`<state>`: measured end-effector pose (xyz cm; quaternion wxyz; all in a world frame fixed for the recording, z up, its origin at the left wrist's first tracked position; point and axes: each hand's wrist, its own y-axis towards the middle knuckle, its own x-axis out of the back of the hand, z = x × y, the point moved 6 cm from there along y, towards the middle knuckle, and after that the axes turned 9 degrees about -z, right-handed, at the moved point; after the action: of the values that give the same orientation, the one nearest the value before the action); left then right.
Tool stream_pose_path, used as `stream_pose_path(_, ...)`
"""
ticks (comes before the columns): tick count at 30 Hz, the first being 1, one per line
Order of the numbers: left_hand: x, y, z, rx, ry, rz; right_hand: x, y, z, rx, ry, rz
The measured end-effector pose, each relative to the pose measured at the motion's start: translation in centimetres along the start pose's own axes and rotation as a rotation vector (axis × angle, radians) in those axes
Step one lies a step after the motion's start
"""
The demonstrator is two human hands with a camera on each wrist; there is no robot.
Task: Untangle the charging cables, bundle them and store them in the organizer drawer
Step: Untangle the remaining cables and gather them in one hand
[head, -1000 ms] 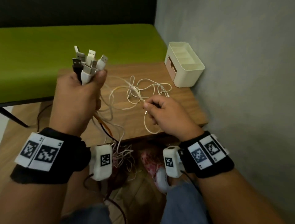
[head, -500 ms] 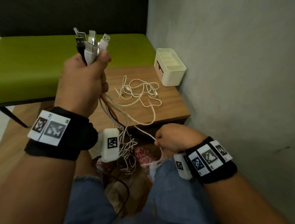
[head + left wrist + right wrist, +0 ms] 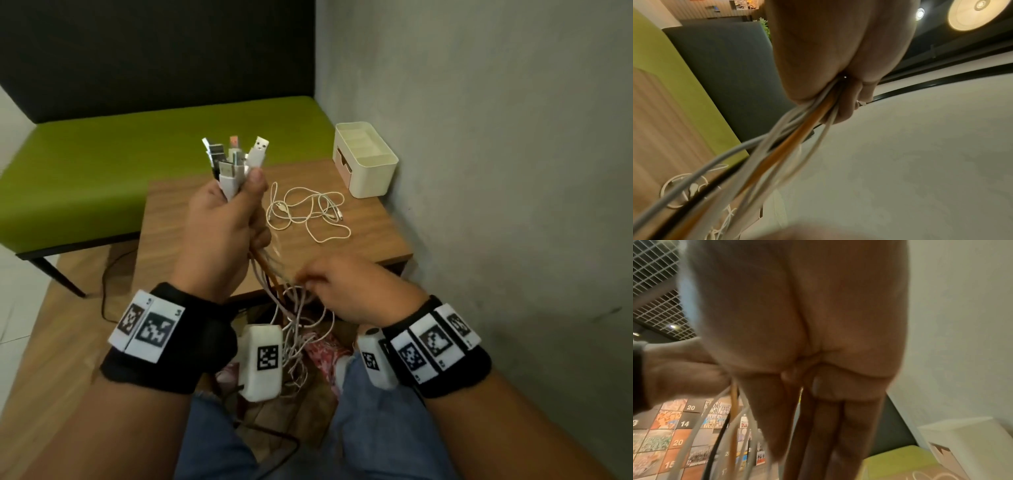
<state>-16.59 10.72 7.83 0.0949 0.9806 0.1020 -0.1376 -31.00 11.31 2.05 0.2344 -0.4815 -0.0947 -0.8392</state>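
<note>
The wooden desk (image 3: 359, 240) stands in front of me, with the cream organizer (image 3: 373, 171) at its far right corner by the wall and one loose white cable (image 3: 308, 212) sprawled between it and my hands. My left hand (image 3: 222, 233) is raised in a fist round the cable bundle (image 3: 274, 281), USB plugs (image 3: 236, 161) sticking up from it, cords hanging straight down toward my lap. My right hand (image 3: 346, 291) sits lower and just right of those cords, fingers reaching in among them; whether it pinches a strand I cannot tell, the blur hides it. The bundle's long axis runs vertically, so I judge that combing downward suits the right hand, being nearer the tangle.
</note>
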Motion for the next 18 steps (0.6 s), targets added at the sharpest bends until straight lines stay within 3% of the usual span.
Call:
stream_pose_path(1, 0.2, 0.2, -0.1, 0.006, -0.009, -0.005, -0.9, -0.1, -0.4, -0.024, -0.039, 0.087)
stream_pose_path(3, 0.5, 0.3, 0.0, 0.023, 0.012, -0.018, -1.2, -0.3, -0.7, -0.048, -0.024, 0.13)
stream_pose_path(6, 0.8, -0.4, 1.8, 0.093, 0.104, -0.039, 0.7, 0.1, -0.9, -0.08, 0.051, -0.047)
stream_pose_path(9, 0.5, -2.3, 4.4, 0.171, 0.196, -0.011, 3.4, 0.3, -0.1, -0.024, 0.368, -0.297)
stream_pose_path(12, -0.9, -4.5, 5.6, 0.181, 0.219, 0.091, 3.3, 0.2, 1.8, 0.104, 0.679, -0.185)
stream_pose_path(14, -1.8, -5.3, 5.9, 0.155, 0.289, 0.16, 2.9, 0.1, 2.6, 0.161, 0.58, -0.142)
stream_pose_path(18, -1.9, -5.6, 6.2, 0.163, 0.295, 0.205, 3.1, 0.3, 2.6, 0.223, 0.4, -0.217)
